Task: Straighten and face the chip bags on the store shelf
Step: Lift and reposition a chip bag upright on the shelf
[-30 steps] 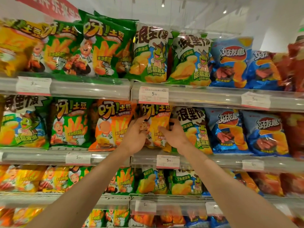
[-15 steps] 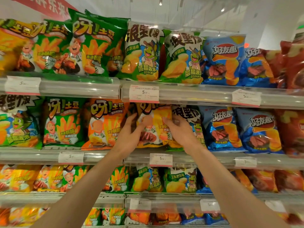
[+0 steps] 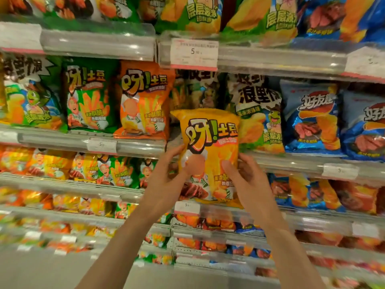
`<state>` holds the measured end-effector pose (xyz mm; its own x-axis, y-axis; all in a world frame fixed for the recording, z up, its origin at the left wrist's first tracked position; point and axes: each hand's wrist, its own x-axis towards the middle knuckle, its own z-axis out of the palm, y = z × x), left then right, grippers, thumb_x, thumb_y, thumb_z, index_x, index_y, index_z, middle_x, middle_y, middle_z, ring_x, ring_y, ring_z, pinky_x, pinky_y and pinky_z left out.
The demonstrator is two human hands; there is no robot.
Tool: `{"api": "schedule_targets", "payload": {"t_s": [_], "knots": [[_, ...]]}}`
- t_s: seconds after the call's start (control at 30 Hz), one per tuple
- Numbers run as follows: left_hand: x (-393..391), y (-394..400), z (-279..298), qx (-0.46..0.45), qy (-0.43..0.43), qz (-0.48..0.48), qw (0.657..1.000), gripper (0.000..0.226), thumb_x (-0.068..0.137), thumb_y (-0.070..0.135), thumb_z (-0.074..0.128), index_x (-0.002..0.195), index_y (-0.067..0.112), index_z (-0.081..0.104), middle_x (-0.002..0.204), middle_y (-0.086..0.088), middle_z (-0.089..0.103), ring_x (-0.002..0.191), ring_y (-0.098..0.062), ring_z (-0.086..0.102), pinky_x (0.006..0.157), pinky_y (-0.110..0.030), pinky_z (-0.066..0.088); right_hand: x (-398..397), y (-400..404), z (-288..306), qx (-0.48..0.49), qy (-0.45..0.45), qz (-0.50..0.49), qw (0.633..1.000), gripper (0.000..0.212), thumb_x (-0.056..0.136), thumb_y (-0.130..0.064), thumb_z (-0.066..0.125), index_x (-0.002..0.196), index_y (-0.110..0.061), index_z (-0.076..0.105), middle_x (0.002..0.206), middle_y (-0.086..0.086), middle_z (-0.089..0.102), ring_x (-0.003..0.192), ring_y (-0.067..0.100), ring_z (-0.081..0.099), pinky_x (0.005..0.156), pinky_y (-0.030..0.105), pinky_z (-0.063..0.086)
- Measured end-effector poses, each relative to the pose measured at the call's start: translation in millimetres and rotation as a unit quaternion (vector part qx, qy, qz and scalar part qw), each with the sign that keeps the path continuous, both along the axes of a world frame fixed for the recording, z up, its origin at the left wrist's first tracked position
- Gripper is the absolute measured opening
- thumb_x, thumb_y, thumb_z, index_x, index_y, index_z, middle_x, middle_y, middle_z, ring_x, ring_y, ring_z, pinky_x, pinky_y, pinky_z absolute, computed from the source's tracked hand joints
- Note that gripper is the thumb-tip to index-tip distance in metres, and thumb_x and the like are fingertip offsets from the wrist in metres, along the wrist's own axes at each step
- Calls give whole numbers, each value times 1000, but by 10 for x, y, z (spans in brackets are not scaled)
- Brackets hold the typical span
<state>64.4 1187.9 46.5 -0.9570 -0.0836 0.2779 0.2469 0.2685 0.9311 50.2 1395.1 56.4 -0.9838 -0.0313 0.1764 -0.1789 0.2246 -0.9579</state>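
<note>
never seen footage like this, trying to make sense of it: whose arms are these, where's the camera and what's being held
There is no machine here. The two bare arms belong to a person, and the one camera sits on that person's head, looking forward and down, so you see roughly what they see. Its wide lens bends the edges.

In front is a store shelf with rows of chip bags and white price tags along the rails.

The left hand and right hand together hold a yellow bag, one on each side of its lower half, thumbs on the front. The bag is upright, front toward the camera, out in front of a gap in the row between an orange bag and a green bag. Darker bags sit further back in that gap.
</note>
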Motion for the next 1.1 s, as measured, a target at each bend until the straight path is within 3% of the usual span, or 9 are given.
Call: {"api": "schedule_targets", "payload": {"t_s": [0.07, 0.23, 0.4, 0.53, 0.63, 0.73, 0.97, 1.1], "knots": [[115, -63, -88, 5, -20, -1, 1000, 50, 94, 44, 63, 141, 46, 45, 138, 29, 48, 120, -1, 56, 98, -31, 51, 72, -63, -139, 2, -16, 9, 1000, 39, 84, -54, 65, 120, -37, 60, 108, -20, 72, 100, -3, 68, 84, 23, 54], [295, -322, -252, 8, -47, -18, 999, 52, 91, 53, 64, 139, 52, 44, 145, 19, 48, 125, -12, 55, 101, -41, 51, 268, -309, -320, -7, -41, -1, 999, 24, 88, -44, 65, 110, -42, 59, 101, -23, 72, 91, -10, 66, 73, 9, 51], [515, -808, -272, 28, -47, -25, 998, 49, 91, 51, 64, 136, 53, 45, 142, 22, 49, 124, -6, 55, 100, -41, 51, 510, -829, -284, -6, -50, -15, 999, 46, 81, -51, 66, 122, -31, 60, 114, -14, 70, 106, 3, 65, 84, 21, 53], [763, -1528, -195, 23, -27, -39, 999, 53, 87, 56, 63, 137, 52, 45, 145, 27, 42, 129, -6, 49, 101, -35, 48, 750, -1514, -252, -3, -38, -15, 999, 23, 91, -38, 68, 111, -42, 57, 109, -19, 67, 96, -9, 65, 74, 12, 53], [985, -2218, -91, 11, -9, -28, 1000, 55, 87, 56, 62, 139, 49, 46, 146, 26, 41, 130, -4, 45, 96, -19, 41, 943, -2202, -164, -20, -41, -7, 999, 45, 88, -42, 69, 129, -30, 55, 119, -14, 65, 110, 2, 63, 90, 22, 55], [1169, -2883, -38, 5, 3, -5, 1000, 52, 89, 55, 62, 139, 46, 47, 146, 23, 44, 131, -3, 46, 100, -21, 41, 1069, -2858, -93, -25, -46, 23, 998, 48, 87, -45, 70, 129, -31, 52, 120, -16, 63, 116, 6, 61, 103, 33, 50], [1445, -4203, 129, 26, 17, 66, 997, 51, 88, 52, 65, 136, 42, 51, 139, 25, 49, 128, 3, 47, 87, -5, 38, 1041, -4233, 134, -9, -49, 103, 993, 54, 86, -47, 71, 133, -26, 53, 125, -6, 64, 111, 9, 66, 94, 31, 56], [1410, -4816, 200, 46, 30, 94, 994, 47, 88, 42, 67, 133, 36, 54, 133, 24, 54, 114, 17, 52, 80, 0, 41, 804, -4920, 188, -3, -42, 142, 989, 78, 73, -60, 76, 138, -24, 52, 129, -1, 65, 114, 12, 66, 101, 38, 54]]}}
